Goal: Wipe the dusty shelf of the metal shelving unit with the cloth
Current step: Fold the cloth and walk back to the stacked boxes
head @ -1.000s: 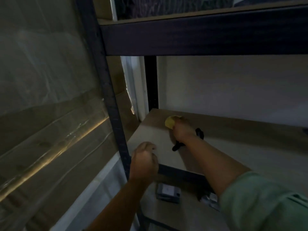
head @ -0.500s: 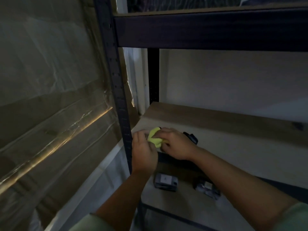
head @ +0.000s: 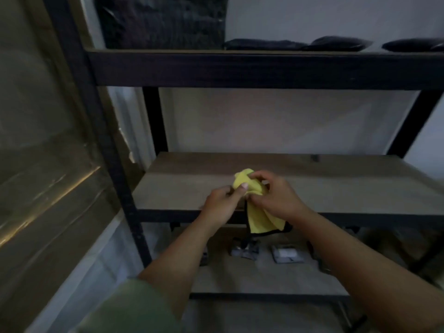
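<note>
A yellow cloth (head: pixel 258 217) with a dark edge hangs in front of the middle shelf (head: pixel 182 188) of the dark metal shelving unit (head: pixel 240 67). My left hand (head: pixel 222 200) pinches the cloth's upper left part with thumb and fingers. My right hand (head: pixel 276 197) grips the bunched top of the cloth from the right. Both hands are above the shelf's front edge, and the cloth's lower half drapes below the front rail. The pale wooden shelf board is bare.
Several small packets (head: pixel 287 253) lie on the lower shelf (head: pixel 240 277). Dark flat objects (head: pixel 336 43) rest on the top shelf. A wrapped, shiny panel (head: pixel 43 152) stands to the left of the unit's front post (head: pixel 105 140). A pale wall is behind.
My right hand pulled the cloth back from the far left of the shelf to the front edge. My left hand joined it. The cloth now hangs partly unfolded between both hands.
</note>
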